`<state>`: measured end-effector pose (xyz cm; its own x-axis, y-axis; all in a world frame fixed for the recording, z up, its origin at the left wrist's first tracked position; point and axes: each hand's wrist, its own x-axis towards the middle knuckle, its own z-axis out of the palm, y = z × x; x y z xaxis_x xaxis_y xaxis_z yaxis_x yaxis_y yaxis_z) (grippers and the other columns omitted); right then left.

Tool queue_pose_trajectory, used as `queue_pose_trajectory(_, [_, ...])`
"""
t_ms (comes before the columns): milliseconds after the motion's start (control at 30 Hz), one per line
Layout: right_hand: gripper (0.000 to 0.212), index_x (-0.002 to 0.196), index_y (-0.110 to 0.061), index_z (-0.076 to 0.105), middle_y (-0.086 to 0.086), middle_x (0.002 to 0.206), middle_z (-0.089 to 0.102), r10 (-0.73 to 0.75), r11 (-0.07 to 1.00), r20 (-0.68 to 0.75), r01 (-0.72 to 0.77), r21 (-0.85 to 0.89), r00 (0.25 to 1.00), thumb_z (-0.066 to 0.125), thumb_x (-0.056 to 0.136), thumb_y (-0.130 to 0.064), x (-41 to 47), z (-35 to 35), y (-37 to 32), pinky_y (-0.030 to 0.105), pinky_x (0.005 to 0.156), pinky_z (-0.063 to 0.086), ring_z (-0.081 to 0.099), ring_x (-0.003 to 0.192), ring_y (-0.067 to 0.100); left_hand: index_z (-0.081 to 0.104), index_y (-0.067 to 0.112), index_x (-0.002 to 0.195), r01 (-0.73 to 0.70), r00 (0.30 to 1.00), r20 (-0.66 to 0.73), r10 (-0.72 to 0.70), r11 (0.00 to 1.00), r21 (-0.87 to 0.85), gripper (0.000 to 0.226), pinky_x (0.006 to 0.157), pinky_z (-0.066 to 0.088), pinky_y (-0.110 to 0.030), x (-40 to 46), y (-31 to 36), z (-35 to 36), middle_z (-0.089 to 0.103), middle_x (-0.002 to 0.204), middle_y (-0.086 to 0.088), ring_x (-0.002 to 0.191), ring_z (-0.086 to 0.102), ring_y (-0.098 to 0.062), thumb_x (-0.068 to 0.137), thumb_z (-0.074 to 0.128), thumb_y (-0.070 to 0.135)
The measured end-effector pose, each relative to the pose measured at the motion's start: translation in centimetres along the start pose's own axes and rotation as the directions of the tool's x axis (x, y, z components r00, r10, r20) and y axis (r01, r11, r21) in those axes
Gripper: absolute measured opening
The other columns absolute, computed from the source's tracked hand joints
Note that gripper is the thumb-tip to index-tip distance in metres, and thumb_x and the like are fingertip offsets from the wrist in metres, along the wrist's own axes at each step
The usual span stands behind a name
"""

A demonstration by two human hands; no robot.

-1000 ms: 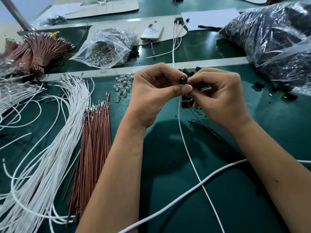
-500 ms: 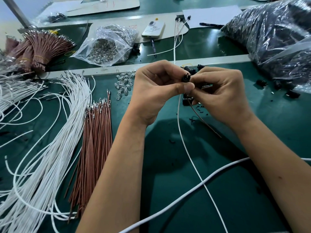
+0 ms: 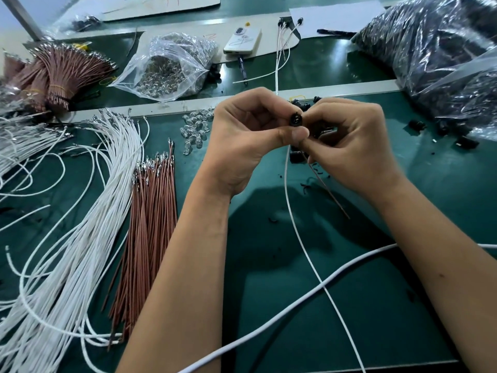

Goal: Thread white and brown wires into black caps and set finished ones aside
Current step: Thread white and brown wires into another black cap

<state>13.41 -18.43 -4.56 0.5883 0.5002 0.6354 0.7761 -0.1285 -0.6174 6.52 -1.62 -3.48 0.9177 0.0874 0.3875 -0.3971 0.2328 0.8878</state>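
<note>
My left hand (image 3: 242,138) and my right hand (image 3: 352,141) meet above the green table and pinch a small black cap (image 3: 295,119) between their fingertips. A thin white wire (image 3: 301,238) hangs from the cap toward me. A brown wire (image 3: 329,192) trails down from under my right fingers. Loose black caps (image 3: 298,154) lie on the mat just below the hands. Finished wired caps (image 3: 282,22) rest at the back on a card.
White wires (image 3: 80,211) and brown wires (image 3: 148,224) lie fanned out at the left. Small clear bulbs (image 3: 195,129), a bag of bulbs (image 3: 166,68), a bundle of brown wires (image 3: 59,74), a phone (image 3: 242,40) and a big bag of black caps (image 3: 435,55) sit further back. A thick white cable (image 3: 295,302) crosses in front.
Both hands have kept working at the cap in nearly the same spot, lifting it slightly. The hanging wires have shifted only a little.
</note>
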Motion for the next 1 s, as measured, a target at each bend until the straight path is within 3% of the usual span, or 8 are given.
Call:
queue_pose_trajectory(67, [0.018, 0.092, -0.005, 0.078, 0.006, 0.082, 0.069, -0.008, 1.000, -0.012, 0.008, -0.004, 1.000, 0.080, 0.092, -0.023, 0.03, 0.01, -0.01, 0.041, 0.057, 0.053, 0.065, 0.066, 0.017, 0.062, 0.001, 0.086, -0.004, 1.000, 0.018, 0.004, 1.000, -0.006, 0.031, 0.073, 0.054, -0.029, 0.05, 0.09, -0.07, 0.068, 0.078, -0.004, 0.075, 0.065, -0.017, 0.069, 0.072, -0.023])
queue_pose_trajectory(233, [0.009, 0.093, 0.000, 0.079, 0.007, 0.086, 0.071, -0.013, 1.000, -0.016, 0.013, 0.012, 1.000, 0.077, 0.093, -0.010, -0.11, -0.02, 0.31, 0.044, 0.053, 0.054, 0.067, 0.069, 0.018, 0.063, 0.002, 0.089, -0.008, 1.000, 0.028, 0.008, 1.000, 0.004, 0.034, 0.074, 0.053, -0.025, 0.02, 0.24, -0.09, 0.069, 0.078, -0.001, 0.076, 0.066, -0.014, 0.069, 0.072, -0.023])
queue_pose_trajectory(467, [0.007, 0.094, -0.003, 0.078, 0.009, 0.084, 0.069, -0.030, 0.999, 0.001, 0.030, 0.032, 1.000, 0.073, 0.093, 0.000, -0.05, 0.08, 0.14, 0.039, 0.049, 0.056, 0.066, 0.065, 0.018, 0.062, 0.002, 0.092, -0.007, 0.999, 0.046, 0.006, 1.000, 0.008, 0.036, 0.072, 0.055, -0.025, 0.00, 0.42, -0.05, 0.071, 0.078, 0.001, 0.075, 0.068, -0.012, 0.069, 0.070, -0.025])
queue_pose_trajectory(633, [0.009, 0.096, -0.002, 0.079, 0.002, 0.086, 0.070, -0.055, 0.998, 0.000, 0.055, -0.023, 0.998, 0.071, 0.094, 0.000, -0.15, -0.03, -0.03, 0.041, 0.054, 0.054, 0.066, 0.071, 0.013, 0.062, 0.002, 0.092, -0.002, 0.999, 0.036, 0.002, 1.000, 0.017, 0.036, 0.073, 0.055, -0.026, -0.06, 0.39, 0.03, 0.071, 0.078, 0.001, 0.076, 0.068, -0.013, 0.070, 0.070, -0.025])
queue_pose_trajectory(800, [0.008, 0.094, -0.001, 0.080, 0.002, 0.086, 0.071, -0.100, 0.990, -0.039, 0.096, -0.101, 0.994, 0.074, 0.090, 0.003, -0.12, -0.11, -0.24, 0.034, 0.063, 0.054, 0.068, 0.076, 0.014, 0.063, 0.003, 0.091, -0.001, 1.000, 0.020, 0.000, 1.000, 0.030, 0.036, 0.073, 0.055, -0.024, -0.05, 0.40, 0.15, 0.072, 0.078, 0.002, 0.076, 0.069, -0.012, 0.069, 0.070, -0.026])
queue_pose_trajectory(1000, [0.006, 0.089, -0.003, 0.078, 0.008, 0.082, 0.071, -0.053, 0.997, -0.038, 0.050, -0.056, 0.998, 0.073, 0.090, 0.000, -0.17, 0.02, -0.30, 0.043, 0.054, 0.054, 0.067, 0.068, 0.022, 0.063, 0.002, 0.090, -0.009, 1.000, 0.019, 0.008, 0.999, 0.036, 0.037, 0.071, 0.055, -0.024, -0.06, 0.62, 0.26, 0.071, 0.076, 0.002, 0.074, 0.068, -0.012, 0.068, 0.070, -0.027])
